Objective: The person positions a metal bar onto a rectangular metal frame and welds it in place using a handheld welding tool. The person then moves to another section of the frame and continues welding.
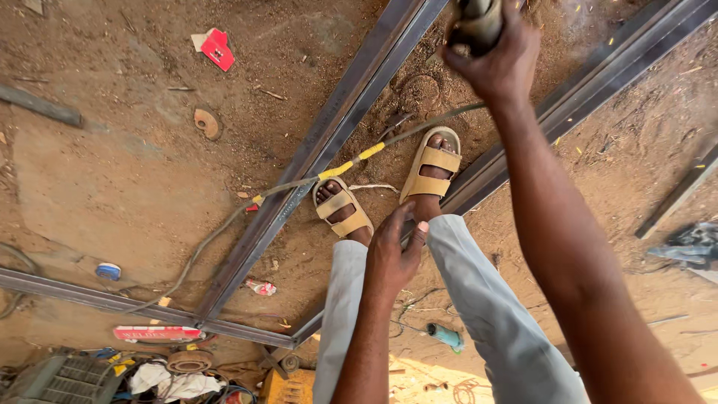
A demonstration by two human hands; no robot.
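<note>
Bare reddish-brown dirt ground (127, 187) is carrying everything here. A frame of long grey steel bars (329, 135) is lying flat on it. Crossing that frame, a grey cable wrapped with yellow tape (351, 159) is trailing across the soil. Two feet in tan two-strap sandals (389, 191) are standing inside the frame. Outside the frame, beyond its far-left bar, a red scrap of card (218, 49) and a worn round disc (206, 123) are lying. Near the frame's lower corner, a flat red-and-white packet (157, 334) is resting.
</note>
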